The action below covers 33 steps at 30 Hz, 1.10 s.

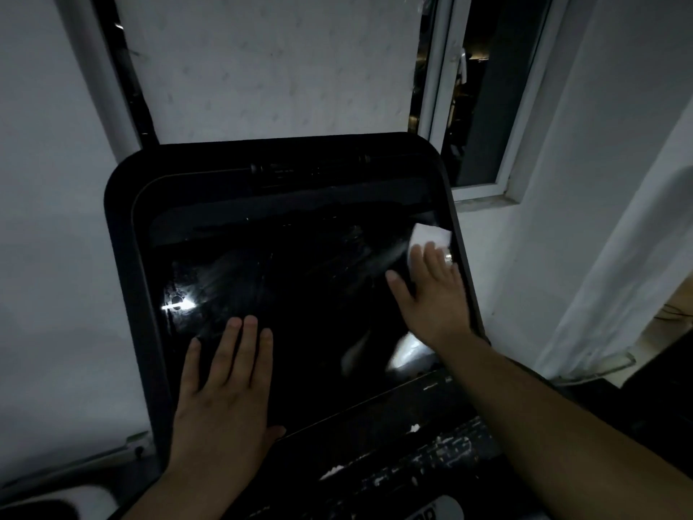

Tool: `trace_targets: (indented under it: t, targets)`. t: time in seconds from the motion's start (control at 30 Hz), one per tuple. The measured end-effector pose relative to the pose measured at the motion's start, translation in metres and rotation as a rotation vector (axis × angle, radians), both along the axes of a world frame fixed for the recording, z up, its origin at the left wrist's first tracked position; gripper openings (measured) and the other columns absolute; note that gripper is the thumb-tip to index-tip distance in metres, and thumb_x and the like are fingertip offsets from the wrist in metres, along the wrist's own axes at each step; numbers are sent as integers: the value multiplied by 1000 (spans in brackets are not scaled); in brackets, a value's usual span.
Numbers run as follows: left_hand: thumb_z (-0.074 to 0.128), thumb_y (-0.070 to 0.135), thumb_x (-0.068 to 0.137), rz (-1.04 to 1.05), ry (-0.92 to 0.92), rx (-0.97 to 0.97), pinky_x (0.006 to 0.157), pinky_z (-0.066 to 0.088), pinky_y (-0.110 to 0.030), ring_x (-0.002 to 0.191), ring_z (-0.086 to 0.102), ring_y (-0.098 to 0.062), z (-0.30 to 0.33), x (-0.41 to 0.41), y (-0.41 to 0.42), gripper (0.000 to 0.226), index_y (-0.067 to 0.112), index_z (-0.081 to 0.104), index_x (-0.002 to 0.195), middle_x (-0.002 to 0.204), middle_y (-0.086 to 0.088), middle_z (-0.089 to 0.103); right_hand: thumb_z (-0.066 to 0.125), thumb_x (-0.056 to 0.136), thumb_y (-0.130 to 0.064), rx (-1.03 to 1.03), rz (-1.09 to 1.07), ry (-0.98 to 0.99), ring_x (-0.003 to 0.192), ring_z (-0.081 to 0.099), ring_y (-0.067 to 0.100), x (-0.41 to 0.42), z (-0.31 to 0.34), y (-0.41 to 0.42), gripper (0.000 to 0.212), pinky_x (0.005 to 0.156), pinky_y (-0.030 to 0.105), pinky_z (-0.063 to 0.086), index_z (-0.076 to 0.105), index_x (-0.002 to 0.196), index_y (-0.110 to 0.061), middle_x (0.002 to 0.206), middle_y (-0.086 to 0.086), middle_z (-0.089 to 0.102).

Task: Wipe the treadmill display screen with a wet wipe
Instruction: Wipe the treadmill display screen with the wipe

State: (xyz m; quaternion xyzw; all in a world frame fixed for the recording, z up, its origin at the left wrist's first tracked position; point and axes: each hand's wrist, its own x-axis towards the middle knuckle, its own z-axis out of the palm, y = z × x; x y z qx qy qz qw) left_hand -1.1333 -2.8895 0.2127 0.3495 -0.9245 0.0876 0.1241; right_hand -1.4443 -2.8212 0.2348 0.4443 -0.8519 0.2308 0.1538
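While the left hand (pixel 225 373) just lies flat and open on the lower left of the screen (pixel 300 294), steadying it and holding nothing, the right hand (pixel 431 290) is doing the actual work. Its fingers are spread flat, pressing the wipe (pixel 431 234) against the glass up near the screen's right edge, so it's more pinned under the palm than pinched.

Progress-wise I'd say mid-job. You can see streaky, smeary marks across the upper middle and on the left around the bright glare spot, which look like wet trails from the wipe, though it's dark enough that I can't swear they aren't old smudges. The bottom part under the left hand shows no streaks that I can make out, so my guess is that strip and the lower right corner are what's left to do.
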Motion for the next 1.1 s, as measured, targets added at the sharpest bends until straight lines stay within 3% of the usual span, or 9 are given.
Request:
trace_targets:
  t: [0.1,0.23,0.33,0.43,0.53,0.67,0.8,0.9,1.1]
  targets:
    - [98,52,31,-4,19,-3,113,25,-70,149,31,-38,0,-1,0,140,0,43,149,160,-22,34,20,99,-68,-28,185,177,155,16,32,50,-12,-10,82,125,52,14,33,156,-11,164,18,26]
    - [96,54,33,-12,21,-21,113,25,-70,150,30,-36,-2,0,-2,138,1,43,149,161,-21,33,23,102,-64,11,355,289,156,8,24,64,-16,-14,74,125,52,11,27,159,-18,168,10,19]
    - [96,55,33,-21,24,-24,113,26,-70,149,31,-36,-4,0,-4,138,1,44,149,160,-21,34,21,99,-66,26,218,244,156,11,23,26,-2,-17,76,125,52,12,24,160,-21,168,8,18]
    - [97,54,32,-22,24,-23,113,25,-71,148,32,-37,-5,0,-5,137,1,45,147,159,-23,35,10,92,-71,51,77,96,156,4,20,-9,20,-18,84,125,46,1,16,161,-23,169,7,11]
    - [97,52,31,-16,24,-11,113,25,-71,147,34,-39,-6,-2,-4,137,0,46,146,158,-24,37,16,96,-72,35,-4,5,156,5,24,-11,35,-23,83,126,47,-1,16,161,-21,170,9,11]
    - [98,52,26,-14,25,-1,113,25,-70,146,34,-39,-7,-3,-5,140,-1,47,146,157,-24,38,16,94,-73,18,116,150,155,12,31,41,27,-35,88,125,53,7,24,159,-15,167,15,20]
    - [97,52,31,-20,11,-20,113,27,-69,147,34,-39,-6,-2,-5,138,-2,45,147,158,-25,36,21,96,-72,77,305,267,157,1,25,68,8,-36,83,125,53,2,17,161,-19,169,10,11]
    - [97,52,32,-14,13,-10,112,28,-69,147,33,-38,-5,-1,-4,137,-1,45,147,158,-24,36,21,96,-71,68,244,269,156,7,22,34,15,-31,80,125,54,7,19,161,-24,169,6,14]
    - [98,51,33,-25,36,-10,113,27,-68,148,32,-39,-6,-2,-5,137,0,43,148,159,-23,34,24,98,-69,57,6,19,157,3,21,-24,40,-21,79,126,48,0,14,161,-23,170,7,10]
